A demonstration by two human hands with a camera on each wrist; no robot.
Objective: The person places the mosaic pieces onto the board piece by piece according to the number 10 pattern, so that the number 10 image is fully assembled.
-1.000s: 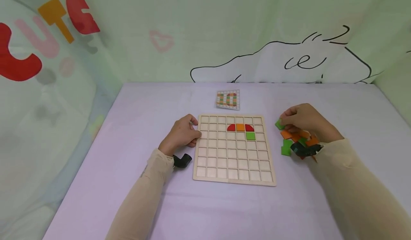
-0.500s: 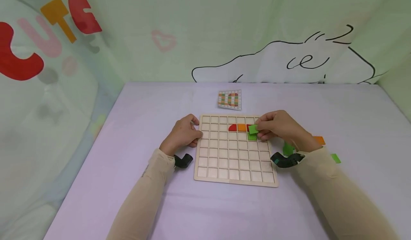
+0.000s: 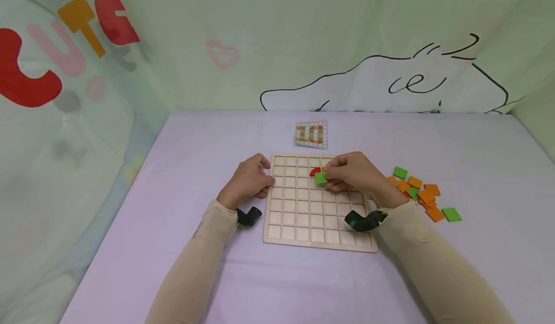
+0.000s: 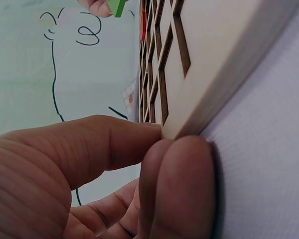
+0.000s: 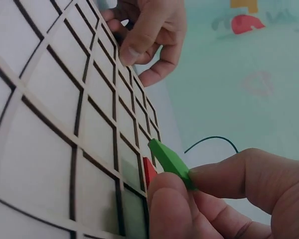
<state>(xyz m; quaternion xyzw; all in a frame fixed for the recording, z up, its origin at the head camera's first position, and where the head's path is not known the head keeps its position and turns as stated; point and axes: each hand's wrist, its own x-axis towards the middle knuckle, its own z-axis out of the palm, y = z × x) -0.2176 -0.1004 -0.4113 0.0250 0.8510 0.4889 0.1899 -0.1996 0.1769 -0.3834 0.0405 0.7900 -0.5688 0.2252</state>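
A wooden grid board (image 3: 288, 218) lies on the table. My left hand (image 3: 246, 179) grips its left edge, thumb and fingertips at the frame in the left wrist view. Over the board's upper part, my right hand (image 3: 360, 174) pinches a green square tile (image 3: 321, 178) between thumb and fingers. The right wrist view has this green tile (image 5: 169, 162) tilted close above the cells. Beside it shows a red rounded piece (image 3: 314, 171) set in a cell. My right hand hides most of the other pieces placed in that area.
Right of the board lie loose orange tiles (image 3: 435, 214) and green tiles (image 3: 452, 214), with a little red among them. Behind the board is a small printed card (image 3: 312, 134) with a coloured grid pattern. A printed curtain (image 3: 195, 73) stands behind the table.
My right hand has carried the green tile left, from the loose pile to over the board, uncovering the pile. The left hand has stayed at the board's edge.
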